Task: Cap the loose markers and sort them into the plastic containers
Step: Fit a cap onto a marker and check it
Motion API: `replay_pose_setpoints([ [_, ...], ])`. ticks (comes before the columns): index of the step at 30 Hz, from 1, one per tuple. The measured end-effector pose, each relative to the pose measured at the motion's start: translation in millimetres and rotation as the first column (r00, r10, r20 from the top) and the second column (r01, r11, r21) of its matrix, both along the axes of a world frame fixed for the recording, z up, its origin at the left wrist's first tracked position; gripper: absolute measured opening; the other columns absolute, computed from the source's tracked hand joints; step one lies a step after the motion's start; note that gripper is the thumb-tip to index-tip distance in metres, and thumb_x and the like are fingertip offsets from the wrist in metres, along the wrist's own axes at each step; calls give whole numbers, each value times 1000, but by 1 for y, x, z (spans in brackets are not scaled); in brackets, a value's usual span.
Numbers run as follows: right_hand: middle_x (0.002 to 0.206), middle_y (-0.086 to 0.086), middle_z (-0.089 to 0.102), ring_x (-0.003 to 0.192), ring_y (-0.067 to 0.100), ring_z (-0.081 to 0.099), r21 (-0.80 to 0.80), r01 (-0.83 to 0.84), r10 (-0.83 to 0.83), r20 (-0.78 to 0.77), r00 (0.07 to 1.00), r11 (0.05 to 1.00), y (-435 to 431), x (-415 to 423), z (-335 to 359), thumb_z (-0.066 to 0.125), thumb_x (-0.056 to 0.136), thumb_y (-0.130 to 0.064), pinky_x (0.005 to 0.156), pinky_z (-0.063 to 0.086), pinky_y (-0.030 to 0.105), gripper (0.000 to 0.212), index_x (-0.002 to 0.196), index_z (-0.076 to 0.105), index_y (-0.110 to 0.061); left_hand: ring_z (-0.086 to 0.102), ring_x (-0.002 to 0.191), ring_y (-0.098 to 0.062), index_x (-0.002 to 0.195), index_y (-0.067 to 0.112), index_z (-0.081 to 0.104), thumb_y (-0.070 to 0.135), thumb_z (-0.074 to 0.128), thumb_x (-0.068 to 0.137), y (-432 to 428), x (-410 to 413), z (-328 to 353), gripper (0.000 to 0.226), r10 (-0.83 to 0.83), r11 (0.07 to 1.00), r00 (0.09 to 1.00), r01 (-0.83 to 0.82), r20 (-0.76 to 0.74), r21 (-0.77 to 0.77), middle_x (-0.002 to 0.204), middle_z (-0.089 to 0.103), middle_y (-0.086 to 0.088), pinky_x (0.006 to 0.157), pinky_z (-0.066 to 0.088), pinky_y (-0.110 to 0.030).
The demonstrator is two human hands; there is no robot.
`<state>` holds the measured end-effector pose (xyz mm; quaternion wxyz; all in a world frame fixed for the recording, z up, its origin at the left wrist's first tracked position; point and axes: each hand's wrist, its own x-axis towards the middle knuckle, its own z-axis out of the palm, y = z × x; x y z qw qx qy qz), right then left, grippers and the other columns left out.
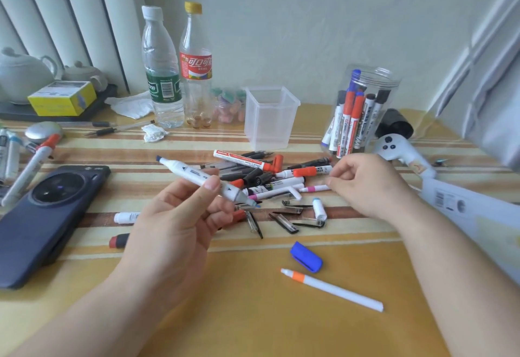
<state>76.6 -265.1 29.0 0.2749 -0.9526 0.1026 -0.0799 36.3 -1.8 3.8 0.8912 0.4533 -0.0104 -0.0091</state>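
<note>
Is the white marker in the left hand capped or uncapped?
Uncapped: the white marker in the left hand shows bare blue tips at both ends.

I see the desk (pixel 253 314) in mustard yellow, crossed farther back by brown and cream stripes. The double-tipped marker (pixel 202 180) is white with dark print and a blue tip at each end. Nearer me lie a bright blue cap (pixel 306 256) and a white pen (pixel 337 292) with an orange band. The phone (pixel 47 216) is dark navy. The water bottle (pixel 163 86) has a green label and white lid, the cola bottle (pixel 196 66) a red label and yellow lid. The round jar (pixel 388 86) is clear; the jar markers (pixel 350 114) are white with red, blue and black caps.
</note>
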Motion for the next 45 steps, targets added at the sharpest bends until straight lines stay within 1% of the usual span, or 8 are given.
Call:
replay_pose_setpoints([
  [6, 75, -8, 68, 68, 11, 64, -55, -125, 112, -190, 975, 991, 13, -9, 3, 81, 75, -48, 62, 49, 30, 24, 79, 68, -27, 67, 61, -20, 93, 2, 65, 8, 64, 80, -1, -2, 3, 14, -53, 998, 998, 52, -32, -34, 69, 63, -12, 60, 59, -26],
  [9, 79, -9, 69, 72, 10, 65, -53, -141, 125, -238, 963, 989, 19, -8, 1, 79, 78, -33, 64, 50, 29, 13, 79, 67, -28, 69, 65, -23, 94, 0, 65, 8, 65, 79, -1, -4, 5, 16, -86, 995, 995, 83, -58, -51, 69, 64, -12, 66, 61, -29],
  [14, 69, -1, 71, 58, 15, 63, 167, -109, 112, -6, 994, 980, 19, -12, 14, 74, 81, -12, 56, 50, 27, 12, 87, 72, -22, 73, 72, -29, 83, 1, 62, 6, 67, 75, -2, -7, 10, 11, -121, 985, 987, 106, -104, -139, 72, 65, -14, 72, 63, -35],
  [17, 69, 16, 68, 57, 23, 61, 768, -269, 208, 180, 962, 581, 34, -25, 26, 68, 81, 9, 50, 54, 29, 12, 89, 69, 0, 74, 75, -30, 84, 1, 62, 7, 66, 77, -1, -7, 12, 10, -138, 977, 983, 115, -122, -177, 72, 65, -14, 71, 63, -34],
  [19, 73, 20, 69, 60, 24, 66, 888, -333, 284, 245, 927, 318, 45, -33, 28, 68, 75, 6, 55, 58, 30, 14, 88, 65, 4, 75, 77, -30, 83, 1, 63, 7, 66, 78, 0, -7, 13, 8, -145, 973, 981, 118, -129, -201, 72, 66, -13, 69, 63, -32],
  [22, 75, 21, 70, 64, 27, 69, 903, -375, 335, 294, 895, 210, 57, -36, 21, 73, 69, 15, 59, 60, 31, 23, 88, 63, 6, 75, 77, -27, 68, 5, 67, 9, 64, 81, 1, -6, 16, 14, -127, 971, 983, 96, -132, -218, 68, 68, -12, 70, 63, -31],
  [29, 79, 20, 70, 68, 29, 72, 885, -421, 298, 355, 886, 200, 68, -39, 15, 73, 61, -1, 63, 61, 33, 18, 79, 71, 0, 75, 77, -25, 57, 11, 71, 8, 63, 81, 2, -8, 18, 25, -116, 978, 990, 100, -77, -184, 67, 69, -11, 74, 63, -30],
  [45, 68, 24, 68, 54, 33, 68, 745, -507, 358, 374, 855, 433, 78, -46, 13, 74, 71, -8, 50, 57, 35, 11, 81, 73, -3, 75, 90, -30, 99, -2, 74, 13, 74, 75, 4, -6, 6, 28, -196, 974, 981, 196, 15, -115, 106, 72, -30, 77, 61, -32],
])
